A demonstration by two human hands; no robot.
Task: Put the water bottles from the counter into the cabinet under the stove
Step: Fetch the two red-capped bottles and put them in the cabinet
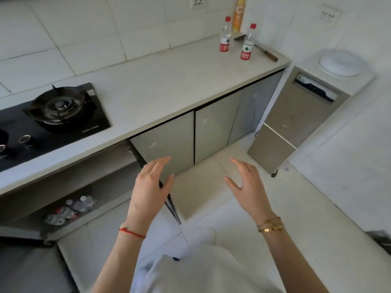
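Observation:
Two clear water bottles with red caps and red labels stand upright at the far right end of the counter (169, 81): one (225, 35) nearer the wall, the other (248, 43) a little closer to me. Under the gas stove (57, 111) the cabinet (88, 172) is open, and several blurred bottles (70, 210) lie on its floor. The open cabinet door (169, 205) is seen edge-on. My left hand (151, 187) hovers over that door edge with fingers spread. My right hand (246, 187) is held open over the floor, holding nothing.
A tall orange bottle (239, 15) stands by the wall behind the water bottles, and a knife (265, 52) lies beside them. Closed grey cabinet doors (213, 134) run to the right. A low grey unit (296, 121) with a white round appliance (340, 63) stands past the counter.

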